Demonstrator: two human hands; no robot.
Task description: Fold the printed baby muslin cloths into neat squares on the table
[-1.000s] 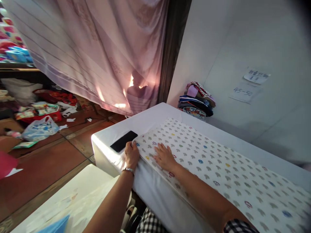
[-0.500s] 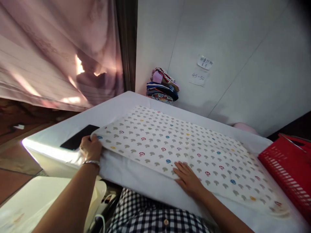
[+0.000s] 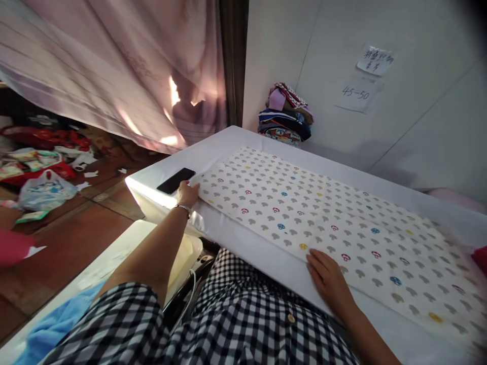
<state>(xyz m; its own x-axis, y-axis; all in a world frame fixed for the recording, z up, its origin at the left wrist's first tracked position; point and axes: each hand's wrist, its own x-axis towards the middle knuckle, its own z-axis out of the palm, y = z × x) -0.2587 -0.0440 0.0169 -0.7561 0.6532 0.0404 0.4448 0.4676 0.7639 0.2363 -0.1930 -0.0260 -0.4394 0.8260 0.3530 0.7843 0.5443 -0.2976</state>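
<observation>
A white cloth (image 3: 266, 185) printed with grey, red, blue and yellow mushrooms lies spread flat across the white-covered table (image 3: 243, 243). At its near left corner, my left hand (image 3: 187, 193) is closed on the edge, with the fingertips partly hidden. My right hand (image 3: 330, 279) rests on the near edge of the cloth, fingers stretched out and holding nothing. Just beyond my left hand lies a black phone (image 3: 176, 180), apart from the cloth.
A stack of folded clothes (image 3: 285, 114) stands at the back against the wall. Left of the table are a pale bin (image 3: 129, 238) with a blue cloth (image 3: 61, 324) and a plastic bag (image 3: 46, 190) on the floor. Something red (image 3: 480, 258) touches the right edge.
My view has swung left and down, showing more floor and less of the red basket. Both hands stay at the cloth's near edge; the cloth lies much the same.
</observation>
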